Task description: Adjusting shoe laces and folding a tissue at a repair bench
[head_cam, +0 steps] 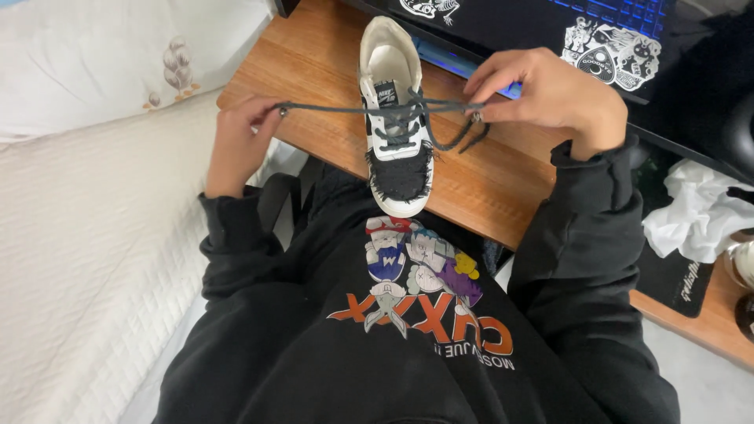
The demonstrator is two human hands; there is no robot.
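1. The left hand (236, 145) has its grip pinched shut on one end of the dark grey flat shoelace (338, 107), just behind the metal tip, and draws it out sideways over the edge of the wooden surface (314, 71).
2. The right hand (550, 90) has its grip closed on the other end of the same lace, fingertips together near the far tip; a slack loop of lace hangs below this hand.
3. Both runs are taut and cross at the eyelets of the white and black low-top sneaker (397, 118), which stands upright on the surface, toe towards the person, its frayed black toe patch at the near edge.
4. Risk: the sneaker sits close to the near edge and nothing pins it down. An uneven pull, stronger on one side, could turn it or drag it off onto the lap.
5. Risk: each pinch is near the lace tip, so a hard tug could slip an end out of the fingers.
6. Room: the left side is open, with the white quilted bed (94, 235) beyond the edge. The right side is tighter: the black sticker-covered laptop (613, 47) lies just behind the right hand, and crumpled white tissue (699, 212) sits further along.
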